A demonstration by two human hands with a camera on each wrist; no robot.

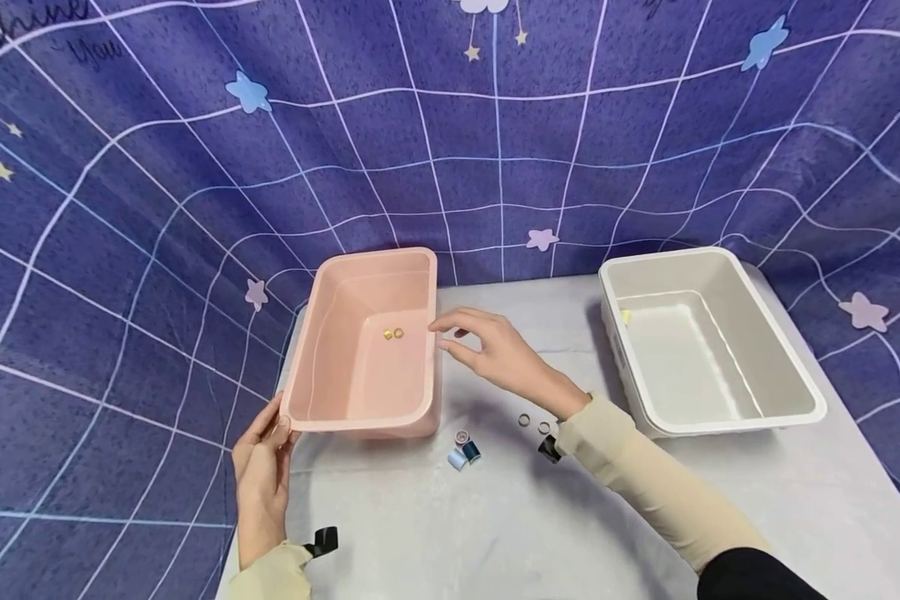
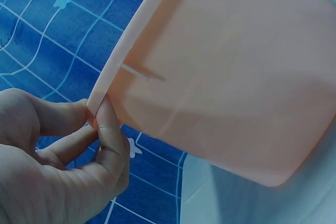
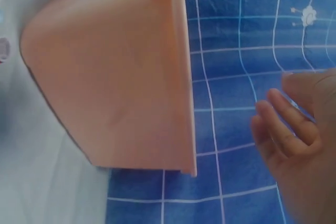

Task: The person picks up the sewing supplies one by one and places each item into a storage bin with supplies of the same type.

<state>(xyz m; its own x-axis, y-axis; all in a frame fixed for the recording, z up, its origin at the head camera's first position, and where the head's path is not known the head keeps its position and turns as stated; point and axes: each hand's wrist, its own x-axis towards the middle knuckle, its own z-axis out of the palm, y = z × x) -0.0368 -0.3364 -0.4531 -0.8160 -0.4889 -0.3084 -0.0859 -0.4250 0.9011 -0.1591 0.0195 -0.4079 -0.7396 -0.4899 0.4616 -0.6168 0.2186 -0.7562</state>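
Note:
My left hand (image 1: 261,475) pinches the rim of a pink plastic bin (image 1: 375,262) at its near left corner; the left wrist view shows thumb and fingers on both sides of the rim (image 2: 107,69). My right hand (image 1: 487,346) hovers by the bin's right rim, its fingers loosely bent and holding nothing. In the right wrist view that hand (image 3: 294,135) is apart from the bin wall (image 3: 115,77). Two small gold-coloured pieces (image 1: 393,333) lie on the bin's floor, too small to identify.
Several small thread spools (image 1: 457,459) sit on the grey-white table (image 1: 450,542) before the pink bin. Two small metal rings (image 1: 534,424) lie near the right sleeve. A white bin (image 1: 783,350) on the right holds a yellow piece (image 1: 626,317). A blue gridded curtain (image 1: 540,133) hangs behind.

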